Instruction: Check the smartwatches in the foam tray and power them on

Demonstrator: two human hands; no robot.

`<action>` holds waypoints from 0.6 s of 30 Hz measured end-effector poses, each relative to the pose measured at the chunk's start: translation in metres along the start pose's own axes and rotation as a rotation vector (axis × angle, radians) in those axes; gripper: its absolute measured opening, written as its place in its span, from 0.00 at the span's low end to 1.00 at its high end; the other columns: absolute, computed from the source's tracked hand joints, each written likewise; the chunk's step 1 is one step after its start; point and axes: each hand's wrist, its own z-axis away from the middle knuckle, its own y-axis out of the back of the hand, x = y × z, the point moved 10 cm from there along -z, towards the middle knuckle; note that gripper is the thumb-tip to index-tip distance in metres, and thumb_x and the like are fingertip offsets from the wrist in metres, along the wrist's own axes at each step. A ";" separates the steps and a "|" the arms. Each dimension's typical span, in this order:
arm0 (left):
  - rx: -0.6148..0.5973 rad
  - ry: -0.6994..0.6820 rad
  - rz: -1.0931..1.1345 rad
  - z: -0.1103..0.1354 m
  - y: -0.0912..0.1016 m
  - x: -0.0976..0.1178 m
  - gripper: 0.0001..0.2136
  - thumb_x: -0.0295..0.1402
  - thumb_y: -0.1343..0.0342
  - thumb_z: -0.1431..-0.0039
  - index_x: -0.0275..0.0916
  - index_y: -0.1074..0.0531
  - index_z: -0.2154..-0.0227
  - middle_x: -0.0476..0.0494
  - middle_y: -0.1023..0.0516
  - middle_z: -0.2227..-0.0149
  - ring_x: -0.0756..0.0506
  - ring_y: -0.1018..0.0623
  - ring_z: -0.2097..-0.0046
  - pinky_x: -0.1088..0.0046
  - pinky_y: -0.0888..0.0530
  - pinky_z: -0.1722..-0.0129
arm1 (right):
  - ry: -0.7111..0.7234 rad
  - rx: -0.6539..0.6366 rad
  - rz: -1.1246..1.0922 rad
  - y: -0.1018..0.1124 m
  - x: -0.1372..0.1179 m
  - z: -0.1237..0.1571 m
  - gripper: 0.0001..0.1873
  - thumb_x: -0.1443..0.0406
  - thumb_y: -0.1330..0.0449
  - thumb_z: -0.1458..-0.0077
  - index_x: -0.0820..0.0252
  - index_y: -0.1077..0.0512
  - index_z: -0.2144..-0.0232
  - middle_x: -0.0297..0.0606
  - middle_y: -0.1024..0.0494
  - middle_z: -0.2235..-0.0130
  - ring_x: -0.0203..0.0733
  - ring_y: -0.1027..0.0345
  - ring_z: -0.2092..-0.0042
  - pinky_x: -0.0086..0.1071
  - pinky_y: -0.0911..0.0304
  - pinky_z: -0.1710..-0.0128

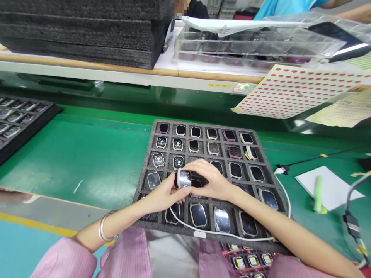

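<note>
Both my hands meet over a grey foam tray [150, 154] of watches. A smartwatch [184, 178] with a pale case and a shiny dark screen is held up between them. My left hand [168, 191] grips it from the left, fingers curled beneath and partly hidden. From the right, my right hand [213, 179] closes on it with thumb and fingers at its edge. A white cable [214, 232] runs along the tray's front and up under my left hand, where its end is hidden. Several watches in the tray have lit faces, such as one watch [158, 159] at left.
Another tray of watches [17, 116] lies at far left on the green table [72, 154]. Black foam [87, 34] and clear plastic trays [246, 46] stand on the shelf. White paper [327, 185] with a green pen [318, 193] and cables lies right. More watch parts [252, 261] sit below.
</note>
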 end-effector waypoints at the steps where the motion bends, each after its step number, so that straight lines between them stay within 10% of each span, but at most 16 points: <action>1: -0.008 0.001 -0.004 0.001 -0.001 -0.001 0.21 0.42 0.41 0.44 0.36 0.39 0.54 0.49 0.31 0.68 0.50 0.27 0.70 0.72 0.27 0.69 | -0.025 0.017 0.012 0.008 0.007 -0.001 0.20 0.63 0.36 0.47 0.59 0.33 0.53 0.41 0.25 0.56 0.48 0.31 0.54 0.44 0.36 0.52; 18: -0.085 -0.010 -0.094 -0.022 -0.024 0.011 0.14 0.38 0.41 0.45 0.37 0.37 0.61 0.45 0.28 0.65 0.48 0.25 0.65 0.69 0.26 0.66 | -0.213 -0.316 0.562 0.052 0.061 0.047 0.16 0.62 0.38 0.46 0.61 0.27 0.55 0.51 0.37 0.42 0.60 0.36 0.46 0.54 0.36 0.50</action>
